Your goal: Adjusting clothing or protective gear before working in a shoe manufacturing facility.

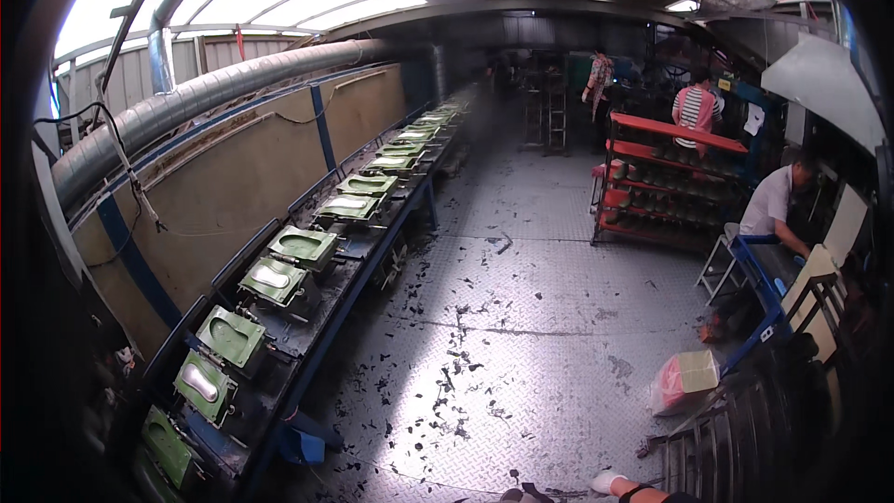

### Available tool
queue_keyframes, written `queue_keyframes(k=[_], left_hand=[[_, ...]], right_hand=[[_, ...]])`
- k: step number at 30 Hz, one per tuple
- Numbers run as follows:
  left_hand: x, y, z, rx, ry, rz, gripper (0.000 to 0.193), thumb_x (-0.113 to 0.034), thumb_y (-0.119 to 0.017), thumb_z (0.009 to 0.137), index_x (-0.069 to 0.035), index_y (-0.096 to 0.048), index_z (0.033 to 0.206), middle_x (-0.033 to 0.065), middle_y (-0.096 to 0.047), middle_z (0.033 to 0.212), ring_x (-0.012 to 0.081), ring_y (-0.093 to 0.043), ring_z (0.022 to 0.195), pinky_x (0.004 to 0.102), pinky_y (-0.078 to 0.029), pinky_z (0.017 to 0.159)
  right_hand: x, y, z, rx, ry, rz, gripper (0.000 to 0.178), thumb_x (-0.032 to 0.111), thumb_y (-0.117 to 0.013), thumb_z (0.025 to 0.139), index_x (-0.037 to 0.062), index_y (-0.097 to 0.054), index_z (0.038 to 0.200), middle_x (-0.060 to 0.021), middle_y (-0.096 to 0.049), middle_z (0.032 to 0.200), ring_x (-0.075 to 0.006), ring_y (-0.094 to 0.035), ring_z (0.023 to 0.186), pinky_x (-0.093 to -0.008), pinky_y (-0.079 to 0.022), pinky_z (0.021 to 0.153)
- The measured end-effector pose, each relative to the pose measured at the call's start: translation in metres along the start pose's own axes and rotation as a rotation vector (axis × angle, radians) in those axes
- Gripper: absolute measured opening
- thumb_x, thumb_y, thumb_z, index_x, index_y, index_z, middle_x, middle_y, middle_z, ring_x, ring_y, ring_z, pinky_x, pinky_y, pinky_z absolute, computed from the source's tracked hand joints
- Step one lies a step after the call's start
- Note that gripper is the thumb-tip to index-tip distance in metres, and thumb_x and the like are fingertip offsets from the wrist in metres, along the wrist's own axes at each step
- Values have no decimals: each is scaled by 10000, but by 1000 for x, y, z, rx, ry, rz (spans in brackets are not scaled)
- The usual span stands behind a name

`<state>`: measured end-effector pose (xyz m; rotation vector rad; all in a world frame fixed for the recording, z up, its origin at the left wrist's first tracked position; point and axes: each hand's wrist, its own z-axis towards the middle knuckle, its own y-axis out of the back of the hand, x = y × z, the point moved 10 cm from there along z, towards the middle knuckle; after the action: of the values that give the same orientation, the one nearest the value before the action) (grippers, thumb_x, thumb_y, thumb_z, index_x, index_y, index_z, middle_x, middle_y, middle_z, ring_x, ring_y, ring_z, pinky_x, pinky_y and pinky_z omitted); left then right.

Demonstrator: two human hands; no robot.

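Observation:
At the lower edge, right of the middle, my right hand (pixel 607 482) shows as a small white shape, seemingly gloved, with a bare forearm and a dark band behind it. Its fingers are too small to make out, and I see nothing held in it. Beneath it lies the metal floor. My left hand is outside the picture. On my left, a long workbench (pixel 307 335) carries a row of green hinged moulds, several standing open. One near mould (pixel 231 335) has a sole-shaped hollow; beside it, another mould (pixel 203 386) bears a shiny metal sole-shaped form.
Dark scraps (pixel 456 382) litter the tread-plate floor (pixel 549 298). A red shelf rack (pixel 675 131) holds rows of footwear. At right, a seated person (pixel 773 200) works at a blue-framed table (pixel 759 261). A pink bag (pixel 669 387) stands nearby. Two people are farther back.

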<state>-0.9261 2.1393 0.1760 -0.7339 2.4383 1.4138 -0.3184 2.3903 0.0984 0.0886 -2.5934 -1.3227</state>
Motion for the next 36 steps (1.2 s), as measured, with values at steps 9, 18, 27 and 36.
queue_keyframes(k=[9, 18, 27, 36], left_hand=[[-16, 115, 158, 27, 256, -279, 342, -305, -524, 931, -57, -724, 1055, 202, -713, 1056, 381, -678, 959, 461, -529, 820], [19, 370, 425, 50, 329, -490, 227, -256, -605, 941, -80, -705, 1045, 134, -713, 966, 257, -656, 750, 381, -532, 648], [14, 608, 651, -361, 107, -474, 259, -263, -637, 921, -49, -707, 1049, 110, -713, 930, 199, -644, 685, 357, -538, 629], [-23, 559, 728, -14, 190, -154, 367, -346, -526, 943, -61, -726, 1062, 212, -713, 1051, 377, -681, 969, 455, -522, 842]], right_hand=[[107, 300, 221, 152, -171, 466, 460, 432, -519, 947, 41, -762, 955, -102, -767, 891, -205, -731, 858, -339, -548, 796], [122, 346, 339, 206, -303, 539, 440, 406, -504, 942, 43, -752, 969, -115, -758, 918, -234, -722, 831, -366, -546, 778], [194, 424, 461, 227, -185, 364, 361, 314, -491, 927, 56, -743, 942, -153, -739, 893, -308, -702, 814, -430, -539, 758], [240, 559, 713, 213, -4, 243, 340, 282, -483, 921, 59, -740, 941, -167, -733, 894, -335, -695, 812, -454, -536, 754]])
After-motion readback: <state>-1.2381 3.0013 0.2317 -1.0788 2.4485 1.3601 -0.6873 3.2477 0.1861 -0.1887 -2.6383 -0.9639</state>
